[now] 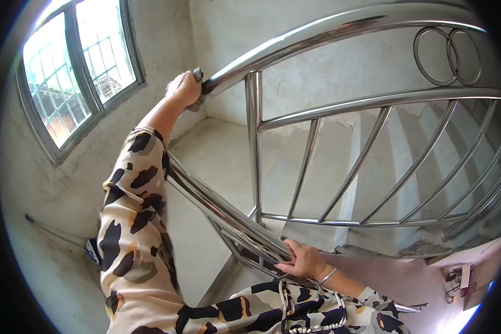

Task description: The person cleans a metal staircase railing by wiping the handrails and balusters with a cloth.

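My left hand [183,89] is raised at the upper left, closed around a crumpled grey cloth [197,74] at the end of the upper shiny metal handrail [317,40]. Parts of the cloth stick out above and below the fingers. Lower down, my right hand [303,259], with a bracelet on its wrist, is wrapped over the lower handrail [222,209], which slopes down to the right. Its fingertips are partly hidden behind the rail. My left sleeve covers the upper end of that rail.
Metal balusters [356,164] and a double-ring ornament [448,57] fill the railing. Behind it rise concrete steps [395,150] beside a landing [217,133]. A barred window [75,72] is at the upper left. A long-handled tool [92,250] leans by the wall. Furniture [461,283] stands on the floor below.
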